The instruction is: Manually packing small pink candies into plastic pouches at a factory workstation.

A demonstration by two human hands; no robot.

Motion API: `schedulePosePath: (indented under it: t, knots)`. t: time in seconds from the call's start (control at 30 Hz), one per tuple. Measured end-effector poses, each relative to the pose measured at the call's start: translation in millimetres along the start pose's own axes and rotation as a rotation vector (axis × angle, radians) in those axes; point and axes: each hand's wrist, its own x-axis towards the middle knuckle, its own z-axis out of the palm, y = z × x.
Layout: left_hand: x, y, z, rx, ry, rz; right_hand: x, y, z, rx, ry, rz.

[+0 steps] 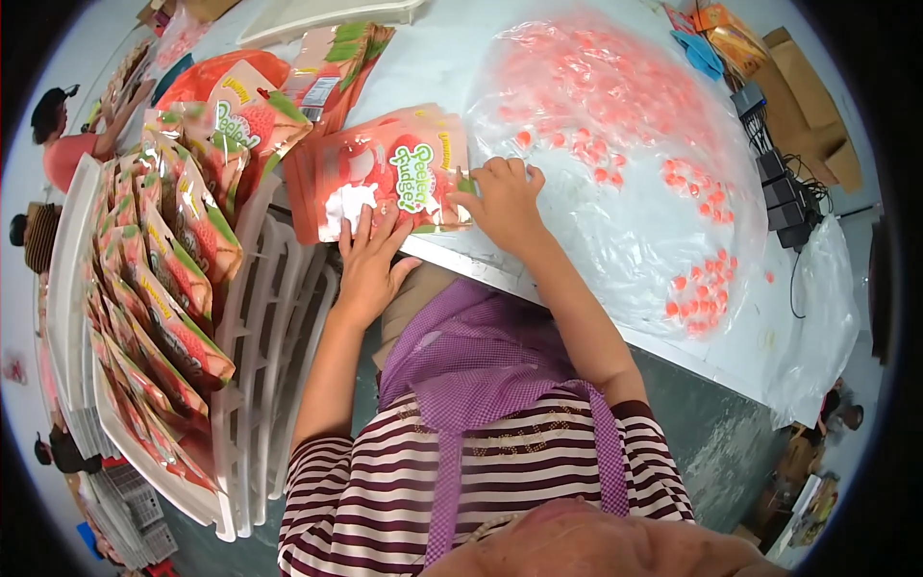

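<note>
A pink candy pouch with a green-edged end lies on a small stack of like pouches at the table's near edge. My left hand rests on its lower part, fingers spread flat. At the pouch's right end, my right hand has curled fingers, with the thumb against the green edge. What lies under those fingers is partly hidden. Beside the hand, a large clear plastic bag is spread over the table, with many small pink-red wrapped candies in it.
On my left, a stack of white crates bears a top crate crowded with upright filled pouches. More pouches and a red bag lie beyond. Black boxes with cables and cardboard sit at right. Another person is far left.
</note>
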Motion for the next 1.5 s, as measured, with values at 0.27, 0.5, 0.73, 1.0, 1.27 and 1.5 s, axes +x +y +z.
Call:
schedulePosePath:
  t: [0.27, 0.5, 0.73, 1.0, 1.27, 1.5]
  knots:
    - [-2, 0, 4, 0.0, 0.04, -0.009, 18, -16, -13, 0.522, -0.202, 0.387]
    - [11, 1, 6, -0.221, 0.086, -0.025, 13, -19, -22, 0.287, -0.158, 0.241]
    - [27, 13, 9, -0.328, 0.063, -0.026, 7, -19, -30, -0.083, 0.352, -0.103]
    - [28, 40, -14, -0.852, 0.141, -0.187, -22, -35, -42, 0.893, 0.251, 0.149]
    - [38, 100, -40, -1.209, 0.231, -0.16, -36, -44, -79, 0.768, 0.332, -0.014]
    - [53, 94, -34, -0.792, 0.218, -0.078, -63, -16, -108, 0.885, 0.291, 0.304]
